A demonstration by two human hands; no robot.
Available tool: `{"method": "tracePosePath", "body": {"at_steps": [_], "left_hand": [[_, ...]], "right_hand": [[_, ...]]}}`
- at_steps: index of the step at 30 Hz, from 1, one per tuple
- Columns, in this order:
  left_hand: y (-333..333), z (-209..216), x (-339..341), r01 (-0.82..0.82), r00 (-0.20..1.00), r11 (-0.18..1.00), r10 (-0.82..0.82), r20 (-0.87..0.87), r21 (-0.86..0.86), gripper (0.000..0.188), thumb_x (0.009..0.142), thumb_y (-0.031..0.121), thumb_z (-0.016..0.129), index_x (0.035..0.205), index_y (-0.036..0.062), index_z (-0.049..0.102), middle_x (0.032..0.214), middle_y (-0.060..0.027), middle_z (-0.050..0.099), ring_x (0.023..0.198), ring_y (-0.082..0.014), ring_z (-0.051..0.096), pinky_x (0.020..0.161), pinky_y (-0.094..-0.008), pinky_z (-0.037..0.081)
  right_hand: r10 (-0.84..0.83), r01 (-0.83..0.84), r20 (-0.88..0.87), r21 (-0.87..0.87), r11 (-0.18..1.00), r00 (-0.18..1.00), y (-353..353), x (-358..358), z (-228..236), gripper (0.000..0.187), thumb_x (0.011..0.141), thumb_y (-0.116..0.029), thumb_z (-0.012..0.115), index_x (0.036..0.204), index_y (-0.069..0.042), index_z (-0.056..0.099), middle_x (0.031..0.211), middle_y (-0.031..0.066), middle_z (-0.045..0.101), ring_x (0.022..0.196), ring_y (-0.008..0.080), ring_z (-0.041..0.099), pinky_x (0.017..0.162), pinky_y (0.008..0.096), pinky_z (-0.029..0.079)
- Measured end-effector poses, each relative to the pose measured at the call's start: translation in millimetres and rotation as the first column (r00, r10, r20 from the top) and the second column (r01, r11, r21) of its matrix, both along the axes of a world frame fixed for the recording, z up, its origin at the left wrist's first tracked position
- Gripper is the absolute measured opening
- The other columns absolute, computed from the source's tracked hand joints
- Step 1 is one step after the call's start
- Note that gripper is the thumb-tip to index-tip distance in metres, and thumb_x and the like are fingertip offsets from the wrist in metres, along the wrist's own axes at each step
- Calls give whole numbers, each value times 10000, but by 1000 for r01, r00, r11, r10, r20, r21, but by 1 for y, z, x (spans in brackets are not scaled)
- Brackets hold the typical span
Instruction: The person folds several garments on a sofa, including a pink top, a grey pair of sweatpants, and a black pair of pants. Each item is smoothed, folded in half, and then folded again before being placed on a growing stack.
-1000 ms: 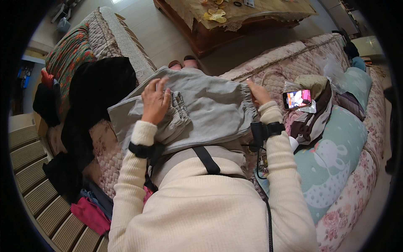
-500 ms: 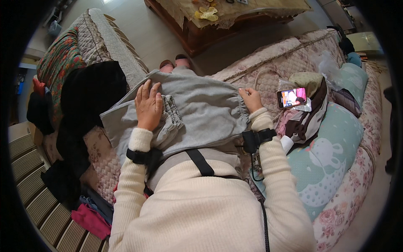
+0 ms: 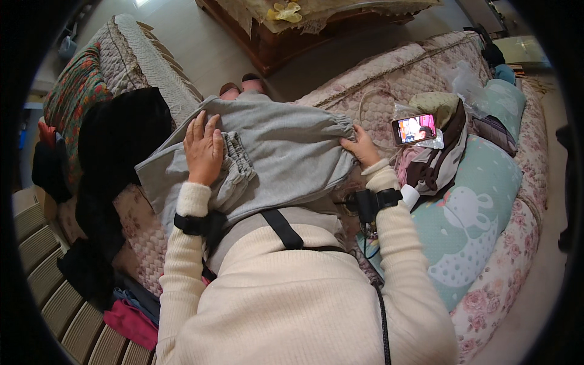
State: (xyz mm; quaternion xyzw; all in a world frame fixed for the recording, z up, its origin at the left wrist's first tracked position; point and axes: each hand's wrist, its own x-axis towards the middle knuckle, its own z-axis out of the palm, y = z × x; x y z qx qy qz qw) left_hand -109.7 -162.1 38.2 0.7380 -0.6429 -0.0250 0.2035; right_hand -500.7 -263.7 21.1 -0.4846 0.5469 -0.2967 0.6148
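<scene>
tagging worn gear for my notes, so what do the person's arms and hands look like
The left sleeve and right sleeve are cream ribbed knit. Black straps circle both forearms: left strap, right strap, the latter beside a boxy black device. The left hand and right hand are ungloved.

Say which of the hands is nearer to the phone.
Right. The right hand, at the gathered end of the grey garment, is just left of the phone; the left hand rests on the garment, much farther left.
</scene>
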Motion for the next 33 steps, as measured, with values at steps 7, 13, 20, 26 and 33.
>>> {"method": "tracePosePath", "body": {"at_steps": [7,13,20,26,33], "left_hand": [[-1,-5,1,-9,999,1000,8,-37,-13,393,993,321,355,1317,174,523,1437,-87,412,1334,-296,342,1093,-427,251],[-1,-5,2,-12,999,1000,12,-35,6,394,989,315,357,1320,179,521,1442,-86,408,1336,-293,343,1088,-429,257],[-1,-7,3,-10,1000,1000,9,-24,-9,393,984,306,360,1315,177,528,1444,-89,406,1334,-295,345,1088,-429,259],[-1,-7,1,-21,999,1000,20,-48,-14,381,983,300,370,1306,179,533,1437,-79,415,1331,-289,350,1086,-425,261],[-3,-5,1,-31,998,999,30,-55,-9,377,993,303,356,1298,180,540,1430,-75,425,1327,-283,358,1083,-419,265]], "right_hand": [[165,-153,-54,179,972,985,14,-10,-3,596,844,-336,716,1229,61,493,1151,125,608,999,211,582,890,328,463],[293,-203,-312,290,935,904,18,20,4,496,789,-378,760,1029,41,647,936,95,682,853,183,629,799,298,487],[-38,-67,252,395,916,967,20,19,58,290,807,-177,751,1030,-12,664,941,57,683,840,145,633,781,283,507],[-33,-2,-164,-213,977,986,-7,13,41,448,794,-243,759,1098,35,585,1001,118,677,871,197,635,764,314,504],[-109,-187,-825,-251,950,554,16,29,32,665,761,-380,748,1244,-5,485,1200,264,568,1124,430,532,946,446,426]]}}
